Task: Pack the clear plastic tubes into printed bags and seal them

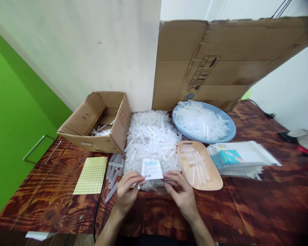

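My left hand (128, 191) and my right hand (181, 193) face each other at the table's front. Between them is a clear plastic bag with a white printed card (152, 169) at its far end. The fingers of each hand pinch one side of the bag's near end. Just beyond lies a large heap of translucent plastic tubes (156, 140) and small clear pieces. To the right of my right hand sits an orange tray (215, 181) with several tubes in it. What else is inside the bag I cannot make out.
An open cardboard box (118, 136) stands at the left, near a yellow sticker sheet (90, 176). A blue basin (232, 128) piled with tubes is at the back right. Stacked packets (236, 159) lie right of the tray. A large cardboard sheet (220, 61) leans behind.
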The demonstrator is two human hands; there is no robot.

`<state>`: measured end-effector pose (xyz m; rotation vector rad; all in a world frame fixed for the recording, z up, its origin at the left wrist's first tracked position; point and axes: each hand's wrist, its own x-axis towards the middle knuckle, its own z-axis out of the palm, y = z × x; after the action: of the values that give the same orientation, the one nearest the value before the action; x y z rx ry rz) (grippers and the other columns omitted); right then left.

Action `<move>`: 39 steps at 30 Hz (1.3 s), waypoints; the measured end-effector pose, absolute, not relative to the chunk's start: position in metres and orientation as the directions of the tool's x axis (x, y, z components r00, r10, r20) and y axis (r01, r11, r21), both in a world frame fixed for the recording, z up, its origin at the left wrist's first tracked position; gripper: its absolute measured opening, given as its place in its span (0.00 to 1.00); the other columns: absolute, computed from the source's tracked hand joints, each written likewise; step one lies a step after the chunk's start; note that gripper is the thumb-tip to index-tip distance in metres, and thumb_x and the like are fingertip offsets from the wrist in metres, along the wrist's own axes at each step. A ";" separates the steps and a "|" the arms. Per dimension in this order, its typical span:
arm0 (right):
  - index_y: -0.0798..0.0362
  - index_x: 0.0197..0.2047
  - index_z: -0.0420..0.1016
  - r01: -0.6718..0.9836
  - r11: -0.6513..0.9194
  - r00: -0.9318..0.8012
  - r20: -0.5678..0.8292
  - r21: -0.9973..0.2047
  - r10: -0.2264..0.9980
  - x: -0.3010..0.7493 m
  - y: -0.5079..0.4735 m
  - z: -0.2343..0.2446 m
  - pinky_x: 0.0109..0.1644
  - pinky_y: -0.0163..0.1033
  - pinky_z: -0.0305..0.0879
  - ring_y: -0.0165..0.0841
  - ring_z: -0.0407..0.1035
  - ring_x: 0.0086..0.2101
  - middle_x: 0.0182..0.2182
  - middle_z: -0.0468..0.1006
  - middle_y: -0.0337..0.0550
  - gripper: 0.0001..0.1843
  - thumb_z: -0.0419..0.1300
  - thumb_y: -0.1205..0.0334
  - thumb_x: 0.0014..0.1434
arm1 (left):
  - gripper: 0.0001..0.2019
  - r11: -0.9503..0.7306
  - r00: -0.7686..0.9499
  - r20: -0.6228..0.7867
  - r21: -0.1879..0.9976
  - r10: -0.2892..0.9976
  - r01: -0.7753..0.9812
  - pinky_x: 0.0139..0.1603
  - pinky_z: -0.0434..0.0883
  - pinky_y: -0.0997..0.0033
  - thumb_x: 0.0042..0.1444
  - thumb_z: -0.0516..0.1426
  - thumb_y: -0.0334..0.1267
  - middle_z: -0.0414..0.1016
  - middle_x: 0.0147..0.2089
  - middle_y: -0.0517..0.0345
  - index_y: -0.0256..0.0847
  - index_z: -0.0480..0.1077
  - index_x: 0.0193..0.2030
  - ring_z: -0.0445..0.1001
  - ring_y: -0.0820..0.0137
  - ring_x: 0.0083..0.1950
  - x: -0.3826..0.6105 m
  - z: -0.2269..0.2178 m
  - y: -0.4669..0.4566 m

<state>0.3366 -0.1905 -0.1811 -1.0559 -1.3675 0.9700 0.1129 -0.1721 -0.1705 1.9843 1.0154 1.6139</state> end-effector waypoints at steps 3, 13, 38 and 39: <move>0.44 0.48 0.82 0.239 0.384 0.015 0.399 -0.892 0.917 0.336 -0.200 -0.189 0.49 0.43 0.76 0.39 0.76 0.45 0.44 0.79 0.45 0.16 0.68 0.71 0.60 | 0.12 -0.633 0.081 0.642 0.714 0.763 0.300 0.43 0.73 0.63 0.57 0.63 0.21 0.79 0.38 0.54 0.41 0.79 0.44 0.76 0.65 0.41 0.112 -0.175 -0.180; 0.48 0.40 0.83 0.265 0.490 -0.109 0.479 -0.830 0.871 0.344 -0.201 -0.188 0.38 0.39 0.73 0.36 0.75 0.35 0.36 0.78 0.45 0.13 0.60 0.74 0.63 | 0.04 -0.306 -0.056 0.331 0.915 0.942 0.264 0.45 0.72 0.68 0.57 0.66 0.32 0.76 0.40 0.54 0.45 0.83 0.34 0.76 0.66 0.43 0.105 -0.198 -0.199; 0.53 0.33 0.74 -0.226 -0.319 0.089 -0.346 -0.920 0.934 0.318 -0.260 -0.219 0.34 0.40 0.77 0.37 0.79 0.26 0.26 0.83 0.43 0.13 0.68 0.54 0.62 | 0.13 0.513 -0.109 -0.560 0.808 0.821 -0.289 0.40 0.74 0.72 0.53 0.68 0.46 0.83 0.30 0.53 0.36 0.80 0.33 0.79 0.67 0.33 0.136 -0.208 -0.262; 0.53 0.33 0.74 -0.217 -0.326 0.097 -0.352 -0.920 0.931 0.318 -0.261 -0.220 0.34 0.40 0.78 0.37 0.79 0.26 0.26 0.83 0.43 0.13 0.68 0.54 0.62 | 0.14 0.518 -0.104 -0.561 0.810 0.821 -0.275 0.39 0.74 0.72 0.54 0.68 0.47 0.83 0.31 0.52 0.35 0.80 0.33 0.80 0.66 0.33 0.136 -0.208 -0.262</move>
<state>0.3180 -0.2609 -0.2203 -1.3619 -0.7770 1.4397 0.1357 -0.2625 -0.2081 0.5196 1.3792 0.9969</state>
